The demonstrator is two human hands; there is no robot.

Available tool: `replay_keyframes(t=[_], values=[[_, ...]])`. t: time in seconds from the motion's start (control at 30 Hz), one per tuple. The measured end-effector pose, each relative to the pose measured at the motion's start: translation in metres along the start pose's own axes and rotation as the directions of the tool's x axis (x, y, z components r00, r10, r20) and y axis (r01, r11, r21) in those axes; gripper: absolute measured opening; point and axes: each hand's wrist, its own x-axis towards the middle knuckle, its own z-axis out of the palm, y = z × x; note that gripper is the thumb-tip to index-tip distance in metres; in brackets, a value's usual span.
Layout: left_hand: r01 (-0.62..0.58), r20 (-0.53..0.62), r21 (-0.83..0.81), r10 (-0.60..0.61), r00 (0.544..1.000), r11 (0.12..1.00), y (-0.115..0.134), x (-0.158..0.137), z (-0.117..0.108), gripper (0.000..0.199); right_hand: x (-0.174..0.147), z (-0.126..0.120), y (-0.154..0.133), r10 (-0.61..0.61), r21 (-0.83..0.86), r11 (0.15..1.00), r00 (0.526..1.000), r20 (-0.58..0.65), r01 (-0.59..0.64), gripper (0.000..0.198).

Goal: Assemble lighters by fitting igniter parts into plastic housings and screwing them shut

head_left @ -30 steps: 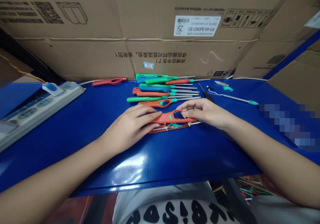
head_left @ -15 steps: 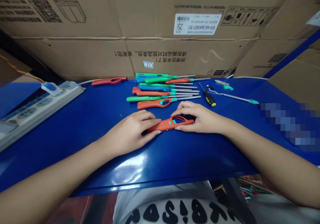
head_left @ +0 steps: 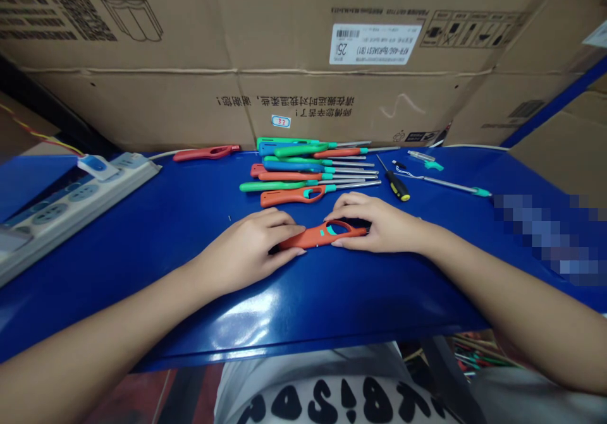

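Note:
An orange lighter casing (head_left: 313, 237) with a teal trigger lies crosswise between my hands, low over the blue table. Its left end is pinched by my left hand (head_left: 258, 241), thumb below and fingers above. My right hand (head_left: 374, 223) grips the other end beside the trigger loop, and its fingers hide the tip; no metal tube shows there. Just beyond my hands rests a pile of long-nosed lighters (head_left: 294, 176) in green, blue, orange and red, most with metal tubes pointing right. A metal lighter tube (head_left: 448, 184) with a white wire and teal end lies to the right.
A black and yellow screwdriver (head_left: 397, 186) lies right of the pile, near a small clear part (head_left: 421, 156). A red casing (head_left: 206, 153) rests at the back left. The power strip (head_left: 78, 199) occupies the left side. Cardboard (head_left: 180, 108) stands along the back.
The two halves of the orange casing sit closer together around the trigger loop. Both hands keep nearly the same place.

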Motion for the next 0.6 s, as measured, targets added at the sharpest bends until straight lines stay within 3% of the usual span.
replay_keyframes(t=[0.23, 0.4, 0.5, 0.6], values=[[-0.023, -0.006, 0.031, 0.023, 1.000, 0.999, -0.002, -0.001, 0.004, 0.025, 0.000, -0.001, -0.002, -0.006, -0.035, 0.999, 1.000, 0.007, 0.007, 0.042], [-0.020, 0.014, 0.164, 0.018, 1.000, 0.986, 0.005, -0.001, 0.007, 0.025, -0.001, -0.001, -0.006, 0.010, -0.242, 0.970, 0.998, 0.063, 0.005, 0.043], [-0.034, 0.005, 0.223, 0.033, 0.999, 0.974, 0.006, -0.002, 0.007, 0.030, -0.002, -0.003, -0.009, -0.028, -0.358, 0.932, 0.997, 0.068, 0.051, 0.040], [-0.023, -0.042, 0.174, 0.030, 0.999, 0.984, 0.002, -0.002, 0.007, 0.030, -0.002, -0.006, -0.011, -0.086, -0.353, 0.930, 0.995, 0.045, 0.097, 0.029]])
